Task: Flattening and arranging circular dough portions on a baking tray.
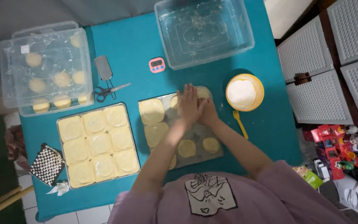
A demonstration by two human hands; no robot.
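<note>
On the tabletop [141, 45], two trays [98, 145] sit side by side, scissors [108, 91] behind the left, a bowl [244, 92] right.

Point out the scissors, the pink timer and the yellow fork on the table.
scissors [106, 92], head view, on the dark handles where they join the blades.
pink timer [157, 64], head view, on the middle of its face.
yellow fork [240, 123], head view, on the middle of the handle, right of the tray.

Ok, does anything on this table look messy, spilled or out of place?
Nothing is spilled. The empty tub at the top is smeared with dough residue, and a crumpled wrapper lies by the checkered cloth. Both hands press dough on the right tray; the left tray is neatly filled.
</note>
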